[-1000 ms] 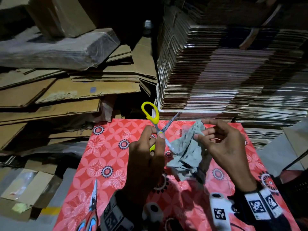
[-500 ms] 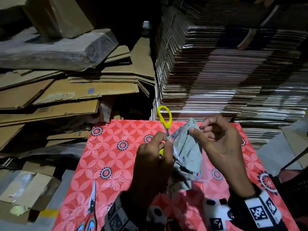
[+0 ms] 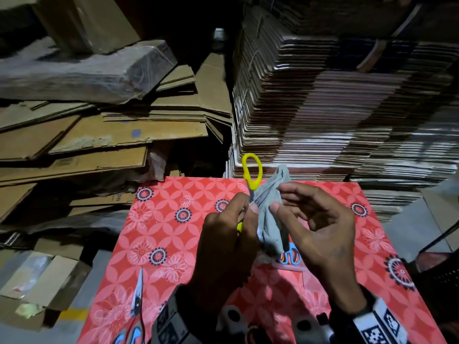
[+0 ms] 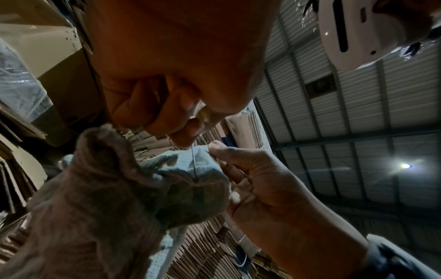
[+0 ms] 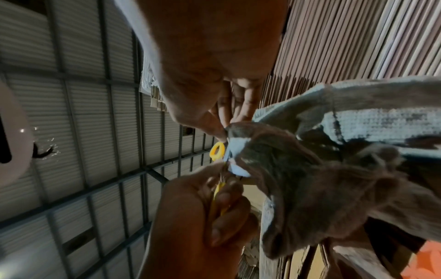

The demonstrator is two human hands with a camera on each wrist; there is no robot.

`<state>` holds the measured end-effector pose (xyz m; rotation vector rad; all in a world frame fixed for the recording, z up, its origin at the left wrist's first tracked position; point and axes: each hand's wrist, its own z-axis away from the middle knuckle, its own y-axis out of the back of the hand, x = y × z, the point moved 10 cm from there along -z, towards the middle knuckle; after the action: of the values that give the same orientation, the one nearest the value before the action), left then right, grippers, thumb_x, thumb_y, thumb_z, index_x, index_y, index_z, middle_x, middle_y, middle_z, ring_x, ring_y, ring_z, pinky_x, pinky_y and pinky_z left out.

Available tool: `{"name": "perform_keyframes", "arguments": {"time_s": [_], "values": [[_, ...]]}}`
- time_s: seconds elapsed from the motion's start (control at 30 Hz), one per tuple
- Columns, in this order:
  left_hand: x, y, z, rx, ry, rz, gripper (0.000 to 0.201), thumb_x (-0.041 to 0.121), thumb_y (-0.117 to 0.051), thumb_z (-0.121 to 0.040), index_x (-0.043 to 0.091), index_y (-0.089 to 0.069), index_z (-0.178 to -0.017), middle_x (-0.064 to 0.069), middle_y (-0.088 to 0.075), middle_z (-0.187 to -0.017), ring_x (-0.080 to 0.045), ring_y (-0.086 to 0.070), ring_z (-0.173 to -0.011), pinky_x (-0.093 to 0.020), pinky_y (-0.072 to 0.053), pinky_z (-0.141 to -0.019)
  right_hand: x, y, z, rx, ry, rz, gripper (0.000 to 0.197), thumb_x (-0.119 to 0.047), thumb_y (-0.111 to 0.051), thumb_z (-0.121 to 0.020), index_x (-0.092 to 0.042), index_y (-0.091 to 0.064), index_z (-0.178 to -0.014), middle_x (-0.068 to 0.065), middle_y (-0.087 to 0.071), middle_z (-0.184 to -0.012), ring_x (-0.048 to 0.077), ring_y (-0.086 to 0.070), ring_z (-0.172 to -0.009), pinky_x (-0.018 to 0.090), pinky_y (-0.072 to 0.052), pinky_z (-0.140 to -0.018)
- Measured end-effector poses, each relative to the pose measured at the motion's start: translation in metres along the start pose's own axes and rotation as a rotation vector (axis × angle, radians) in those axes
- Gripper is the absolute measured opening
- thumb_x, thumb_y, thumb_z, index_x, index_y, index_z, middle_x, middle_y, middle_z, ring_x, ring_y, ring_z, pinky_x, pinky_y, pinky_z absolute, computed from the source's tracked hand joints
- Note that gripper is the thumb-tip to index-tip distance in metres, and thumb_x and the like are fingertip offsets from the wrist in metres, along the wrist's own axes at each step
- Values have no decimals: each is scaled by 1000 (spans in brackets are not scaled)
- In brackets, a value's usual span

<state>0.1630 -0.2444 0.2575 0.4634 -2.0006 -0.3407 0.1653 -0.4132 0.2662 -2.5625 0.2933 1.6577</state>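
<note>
Centre of frame: our left hand (image 3: 223,244), fingers clamped on yellow-handled steel scissors (image 3: 252,171), blades inside crumpled grey cloth (image 3: 272,219). Our right hand (image 3: 320,232) pinched cloth round blade with thumb and fingertips. We judged blade-wiping step in hand; next move called for sliding cloth toward tip, slowly, away from edge.

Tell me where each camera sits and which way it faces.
Head: on the head, looking down at the red patterned table; left hand grips yellow-handled scissors, right hand pinches grey cloth.
Left wrist: on that wrist, looks along the palm up at the roof.
Right wrist: likewise along the right palm, roof behind.
Shared: both wrist views show cloth and the opposite hand.
</note>
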Motion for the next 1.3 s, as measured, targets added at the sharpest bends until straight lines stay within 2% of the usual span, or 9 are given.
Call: {"name": "perform_keyframes", "arguments": {"time_s": [0.33,0.43,0.5,0.57,0.67,0.73,0.83,1.2,1.3], "values": [[22,6,3,-40,-35,79,23,15,-38,-105,23,-41,-84,1,-25,-51,-14,-30,-37,-23,-16,-46,-23,-5,13,14,129,-41,38,-2,-83,-80,-22,-75,-111,-12,-79,-102,10,-76,-92,17,-57,-77],[16,3,4,-24,25,189,28,18,-41,-105,15,-41,-77,6,-33,-54,-7,-34,-41,-19,-24,-48,-32,-4,18,47,225,27,35,-8,-84,-79,-27,-76,-108,-18,-78,-101,9,-77,-90,21,-59,-78],[7,-2,6,-5,142,379,32,8,-49,-105,6,-51,-73,-4,-40,-55,-5,-38,-49,-11,-34,-54,-38,-3,20,72,302,69,34,-8,-85,-79,-28,-77,-105,-17,-78,-100,10,-77,-87,25,-60,-77],[14,0,6,-2,95,302,29,3,-50,-103,0,-53,-74,-10,-41,-58,-9,-38,-52,-7,-32,-55,-43,-4,21,73,361,134,34,-5,-84,-81,-21,-76,-109,-12,-78,-101,11,-77,-87,29,-60,-77],[24,3,7,-45,-30,81,25,13,-45,-103,16,-45,-78,5,-30,-53,-9,-34,-41,-12,-21,-49,-43,-8,18,33,377,247,25,-2,-82,-85,-10,-78,-108,-5,-78,-99,13,-76,-88,32,-59,-77],[23,5,6,-42,-41,34,28,11,-45,-103,23,-39,-78,7,-30,-51,-12,-33,-40,-16,-20,-48,-36,-9,12,22,307,234,23,-3,-81,-86,-18,-79,-103,-8,-78,-96,12,-76,-86,28,-58,-76],[20,2,8,-47,-35,15,29,12,-45,-103,21,-38,-76,2,-28,-50,-16,-32,-40,-20,-20,-48,-22,-6,0,42,188,141,25,-8,-78,-86,-30,-75,-96,-14,-76,-91,13,-75,-81,26,-58,-75],[20,-1,7,-64,-61,61,30,10,-44,-103,26,-38,-78,5,-28,-51,-15,-32,-40,-22,-21,-48,-23,-12,9,-4,247,182,18,-4,-78,-85,-21,-74,-89,-10,-73,-85,10,-71,-76,18,-51,-69],[20,-4,8,-76,-68,5,27,11,-44,-103,20,-38,-78,-2,-27,-50,-21,-33,-41,-34,-23,-48,-11,6,-9,48,198,124,20,-2,-77,-86,-21,-72,-89,-7,-73,-84,11,-69,-76,22,-52,-72]]}}
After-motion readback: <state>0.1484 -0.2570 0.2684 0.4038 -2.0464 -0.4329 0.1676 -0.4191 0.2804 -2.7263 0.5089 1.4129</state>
